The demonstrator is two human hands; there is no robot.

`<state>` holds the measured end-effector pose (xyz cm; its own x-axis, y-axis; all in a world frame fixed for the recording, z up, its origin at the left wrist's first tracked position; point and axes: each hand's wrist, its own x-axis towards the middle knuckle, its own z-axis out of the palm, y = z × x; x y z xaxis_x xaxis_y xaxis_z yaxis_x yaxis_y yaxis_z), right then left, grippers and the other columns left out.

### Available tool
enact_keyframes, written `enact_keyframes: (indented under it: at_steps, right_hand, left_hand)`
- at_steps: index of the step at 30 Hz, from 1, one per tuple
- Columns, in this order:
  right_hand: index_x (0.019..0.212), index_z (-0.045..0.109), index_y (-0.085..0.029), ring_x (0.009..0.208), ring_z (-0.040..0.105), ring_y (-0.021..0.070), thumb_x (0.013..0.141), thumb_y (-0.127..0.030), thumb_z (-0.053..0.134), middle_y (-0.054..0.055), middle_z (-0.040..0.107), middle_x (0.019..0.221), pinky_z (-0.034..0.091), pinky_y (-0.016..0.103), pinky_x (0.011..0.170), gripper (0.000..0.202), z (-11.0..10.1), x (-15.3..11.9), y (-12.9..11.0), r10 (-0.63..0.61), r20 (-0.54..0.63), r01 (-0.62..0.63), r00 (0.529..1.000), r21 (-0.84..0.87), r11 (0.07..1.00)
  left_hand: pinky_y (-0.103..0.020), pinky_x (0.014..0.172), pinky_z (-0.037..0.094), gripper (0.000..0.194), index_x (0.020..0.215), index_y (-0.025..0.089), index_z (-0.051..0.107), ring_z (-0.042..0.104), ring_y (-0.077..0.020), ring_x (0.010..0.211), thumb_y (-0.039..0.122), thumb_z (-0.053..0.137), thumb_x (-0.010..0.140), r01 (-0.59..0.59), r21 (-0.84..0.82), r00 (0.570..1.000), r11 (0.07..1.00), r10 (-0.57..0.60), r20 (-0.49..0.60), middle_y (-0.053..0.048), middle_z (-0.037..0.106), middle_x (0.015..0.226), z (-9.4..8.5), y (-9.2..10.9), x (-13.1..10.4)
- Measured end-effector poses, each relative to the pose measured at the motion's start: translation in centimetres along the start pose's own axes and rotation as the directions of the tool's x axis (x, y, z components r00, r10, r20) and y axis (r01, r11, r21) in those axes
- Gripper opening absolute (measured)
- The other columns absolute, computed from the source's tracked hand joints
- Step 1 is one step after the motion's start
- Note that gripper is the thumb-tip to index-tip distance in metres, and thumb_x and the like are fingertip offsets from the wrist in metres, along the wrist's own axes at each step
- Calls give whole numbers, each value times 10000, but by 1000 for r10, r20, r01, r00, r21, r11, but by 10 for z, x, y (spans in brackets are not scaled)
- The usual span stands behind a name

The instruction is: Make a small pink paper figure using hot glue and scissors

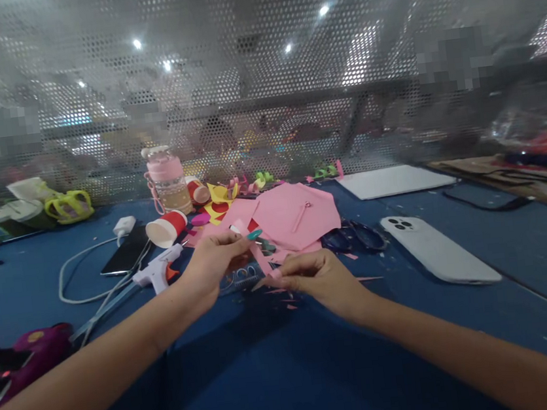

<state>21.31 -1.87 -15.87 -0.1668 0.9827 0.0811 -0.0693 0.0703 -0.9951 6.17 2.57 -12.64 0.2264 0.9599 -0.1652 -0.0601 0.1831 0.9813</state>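
Between my hands runs a narrow pink paper strip. Its upper end is at the fingers of my left hand, which are closed in a pinch. From that same hand pokes a slim teal piece; its kind is unclear. My right hand pinches the strip's lower end, which looks curled at the fingertips. Just beyond lies a large pink paper sheet with a small rolled pink strip on it. Small pink scraps are scattered below my hands.
At left are a hot glue gun, a dark phone, a red paper cup and a pink-lidded bottle. To the right lie a white phone, dark-blue-handled scissors and white paper. A perforated screen stands behind.
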Motion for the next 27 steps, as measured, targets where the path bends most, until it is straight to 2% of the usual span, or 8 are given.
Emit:
enact_keyframes:
  at_steps: [3,7,12,14,18,20,23,27]
  right_hand:
    - [609,716,-222,513,571,112,550,-257,721,-6,663,551,454,258,562,69,0,1,-2,41,25,-41,999,-15,999]
    - [713,719,-209,693,639,154,520,-217,735,19,707,712,474,289,698,194,0,3,0,132,100,-139,986,63,988]
    - [753,705,-180,759,635,160,485,-130,707,35,705,765,459,280,715,273,-3,4,1,216,140,-242,966,200,949]
    - [658,687,-171,749,629,167,497,-131,651,38,700,755,455,278,691,170,-6,4,-2,214,146,-250,966,308,918]
    - [584,639,-173,725,621,200,634,-273,508,60,688,736,469,337,662,172,-10,5,-12,246,223,-328,943,522,788]
    - [677,658,-174,727,617,190,730,-373,455,67,688,776,473,332,665,290,-9,5,-15,278,237,-364,931,553,749]
    - [780,670,-181,729,608,149,746,-440,526,53,685,842,462,255,631,298,-4,1,-14,334,231,-405,914,561,722]
    - [711,677,-191,634,575,91,614,-300,712,-10,678,759,447,203,598,150,3,-5,-5,385,173,-407,907,597,692]
  left_hand:
    - [-209,583,437,127,543,129,609,554,-86,556,204,690,606,-153,93,988,984,151,33,5,619,561,4,2,-4]
    - [-180,472,361,167,512,131,604,472,-66,483,220,658,642,-388,323,921,863,373,110,33,553,486,8,3,-13]
    - [-194,492,408,152,558,144,635,521,-93,508,188,604,701,-534,444,843,719,491,218,15,591,513,5,-1,-17]
    - [-239,601,469,108,626,157,670,591,-137,629,177,604,710,-651,466,753,600,589,293,-23,662,628,1,-4,-13]
    - [-402,877,422,121,769,234,696,518,-221,1053,180,593,736,-900,422,354,107,745,566,-65,665,1008,-10,-7,-2]
    - [-440,911,386,145,798,261,690,433,-226,1147,188,572,756,-909,406,211,-95,736,644,-64,613,1123,-14,-8,1]
    - [-462,940,343,165,851,284,675,377,-222,1183,201,557,770,-876,406,122,-258,697,707,-67,568,1186,-20,-10,2]
    - [-491,993,256,201,900,293,650,348,-220,1201,177,550,770,-863,362,82,-352,610,788,-62,542,1213,-22,-11,-2]
